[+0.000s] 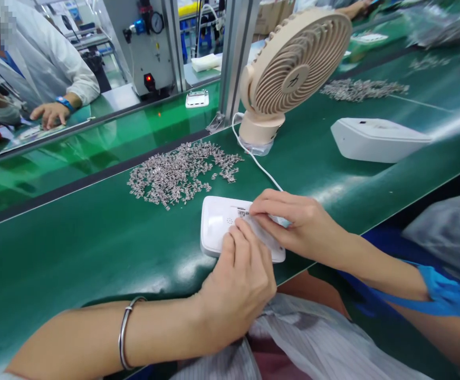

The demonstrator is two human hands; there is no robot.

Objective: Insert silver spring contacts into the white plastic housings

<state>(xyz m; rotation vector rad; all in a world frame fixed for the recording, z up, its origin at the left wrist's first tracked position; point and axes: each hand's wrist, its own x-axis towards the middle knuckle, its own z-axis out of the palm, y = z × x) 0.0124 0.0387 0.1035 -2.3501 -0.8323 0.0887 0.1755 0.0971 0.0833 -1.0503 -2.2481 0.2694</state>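
A white plastic housing [213, 224] with rounded corners lies on the green work surface in front of me. Its upper face has a ring of small holes and a slot holding small metal parts [241, 212]. My left hand [243, 274], a silver bangle on its wrist, has curled fingers with the tips pressed on the housing beside the slot; its thumb is hidden. From the other side, my right hand [299, 219] pinches its thumb and fingers together at the slot's right end. Anything inside either set of fingertips is too small or covered to make out.
A pile of small metal clips [174, 171] lies beyond the housing. Behind it stand a beige fan [293, 74] with a white cable [264, 170] and a metal post [236, 68]. Another white housing [376, 141] rests at right. A co-worker's hand [51, 113] is across the divider.
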